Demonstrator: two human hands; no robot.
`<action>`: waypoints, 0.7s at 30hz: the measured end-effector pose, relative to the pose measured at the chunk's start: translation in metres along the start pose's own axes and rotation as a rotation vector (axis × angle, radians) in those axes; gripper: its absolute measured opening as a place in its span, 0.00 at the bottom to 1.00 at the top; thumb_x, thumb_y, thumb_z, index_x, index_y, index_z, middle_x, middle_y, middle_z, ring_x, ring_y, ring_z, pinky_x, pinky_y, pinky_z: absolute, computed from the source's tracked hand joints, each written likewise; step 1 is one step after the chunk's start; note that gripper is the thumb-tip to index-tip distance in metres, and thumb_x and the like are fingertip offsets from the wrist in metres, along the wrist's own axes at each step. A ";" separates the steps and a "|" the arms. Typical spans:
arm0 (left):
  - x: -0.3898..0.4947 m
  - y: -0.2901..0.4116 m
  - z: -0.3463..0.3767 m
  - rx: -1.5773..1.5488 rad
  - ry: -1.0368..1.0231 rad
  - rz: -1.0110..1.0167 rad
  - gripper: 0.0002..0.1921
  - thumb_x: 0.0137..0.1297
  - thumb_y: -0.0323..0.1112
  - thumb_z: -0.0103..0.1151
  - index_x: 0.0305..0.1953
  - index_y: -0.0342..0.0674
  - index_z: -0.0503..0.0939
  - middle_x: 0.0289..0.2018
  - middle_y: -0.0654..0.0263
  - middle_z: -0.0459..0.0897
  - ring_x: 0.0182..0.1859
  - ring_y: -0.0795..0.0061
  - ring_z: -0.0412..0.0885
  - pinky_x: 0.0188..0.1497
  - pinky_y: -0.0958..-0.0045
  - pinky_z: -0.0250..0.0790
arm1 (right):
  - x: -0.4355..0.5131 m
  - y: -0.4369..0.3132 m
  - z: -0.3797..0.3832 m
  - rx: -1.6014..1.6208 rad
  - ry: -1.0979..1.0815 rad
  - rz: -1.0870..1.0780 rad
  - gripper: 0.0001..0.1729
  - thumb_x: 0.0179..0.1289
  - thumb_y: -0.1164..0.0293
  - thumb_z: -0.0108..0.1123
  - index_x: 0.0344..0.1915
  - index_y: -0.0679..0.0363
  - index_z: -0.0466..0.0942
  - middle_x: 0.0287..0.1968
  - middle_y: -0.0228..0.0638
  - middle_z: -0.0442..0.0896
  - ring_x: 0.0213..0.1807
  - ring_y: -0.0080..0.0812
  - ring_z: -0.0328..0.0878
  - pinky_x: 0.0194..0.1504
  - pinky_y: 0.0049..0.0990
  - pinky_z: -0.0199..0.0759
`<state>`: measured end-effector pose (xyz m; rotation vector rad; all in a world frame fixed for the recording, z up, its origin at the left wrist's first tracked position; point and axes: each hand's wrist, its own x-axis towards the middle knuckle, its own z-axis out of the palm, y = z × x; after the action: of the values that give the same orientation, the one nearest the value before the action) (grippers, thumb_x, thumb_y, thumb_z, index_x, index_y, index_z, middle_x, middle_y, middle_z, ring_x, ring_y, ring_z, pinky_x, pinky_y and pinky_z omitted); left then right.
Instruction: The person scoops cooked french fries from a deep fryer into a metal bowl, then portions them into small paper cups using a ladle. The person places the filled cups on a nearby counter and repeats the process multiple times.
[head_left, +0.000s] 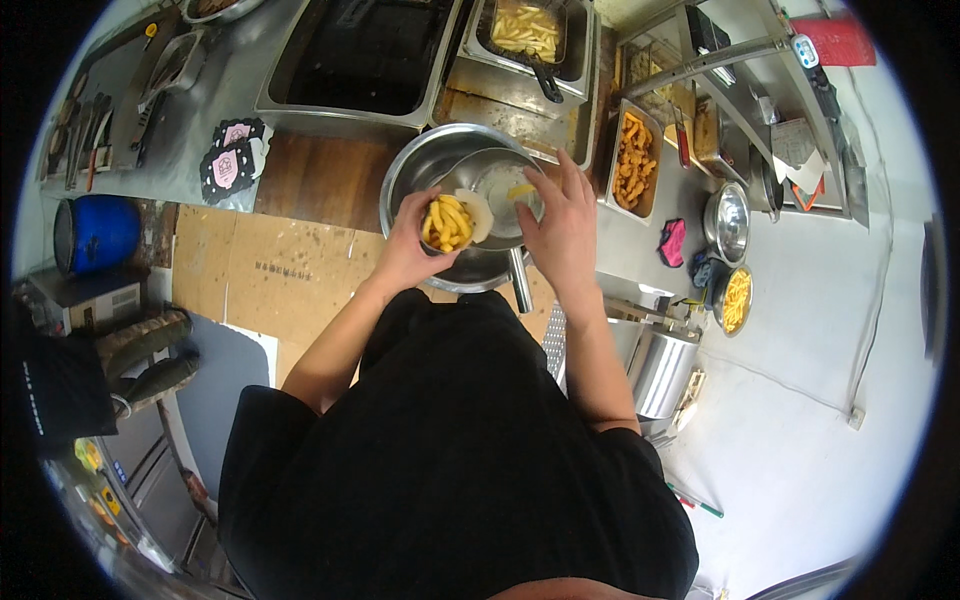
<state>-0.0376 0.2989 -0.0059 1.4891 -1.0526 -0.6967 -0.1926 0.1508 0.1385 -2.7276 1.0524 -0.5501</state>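
Note:
My left hand (409, 244) grips a paper cup of French fries (448, 223), with the cup's pale flap (475, 215) standing up on its right side. Just right of it is my right hand (559, 232), thumb and fingers apart, above a steel saucepan (491, 161). A lone fry (519, 192) shows beside those fingertips; whether it lies in the pan or hangs above it is unclear. The saucepan sits inside a wide steel bowl (401, 161), and its handle (520, 281) points towards me.
Ahead are a dark-bottomed steel pan (360, 116) and a fryer basket of fries (529, 34). On the right, a tray holds fried pieces (634, 161), near a steel bowl (727, 223) and a bowl of fries (736, 300). Printed packets (232, 161) lie left. Cardboard (285, 262) covers the surface left of me.

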 end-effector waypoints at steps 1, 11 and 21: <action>-0.001 -0.001 -0.001 -0.009 -0.018 -0.014 0.46 0.52 0.30 0.77 0.72 0.37 0.62 0.65 0.52 0.70 0.70 0.56 0.72 0.73 0.62 0.65 | -0.004 0.004 0.003 0.169 -0.032 0.041 0.24 0.60 0.71 0.72 0.57 0.60 0.82 0.70 0.52 0.73 0.70 0.55 0.71 0.71 0.45 0.64; -0.010 0.010 0.001 -0.190 -0.215 -0.036 0.55 0.49 0.30 0.81 0.76 0.40 0.56 0.74 0.58 0.63 0.75 0.65 0.64 0.76 0.64 0.59 | -0.041 0.032 0.063 1.586 -0.830 0.596 0.52 0.70 0.39 0.63 0.83 0.49 0.53 0.82 0.49 0.50 0.83 0.46 0.49 0.75 0.48 0.57; -0.029 0.058 0.022 0.070 -0.249 -0.064 0.59 0.43 0.35 0.82 0.78 0.41 0.57 0.73 0.52 0.64 0.76 0.53 0.65 0.78 0.58 0.59 | -0.043 0.037 0.070 1.264 -0.911 0.254 0.77 0.47 0.47 0.86 0.82 0.69 0.43 0.77 0.56 0.64 0.80 0.45 0.59 0.78 0.35 0.53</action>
<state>-0.0828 0.3161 0.0422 1.5284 -1.2322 -0.9168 -0.2167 0.1539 0.0521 -1.3835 0.4687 0.1181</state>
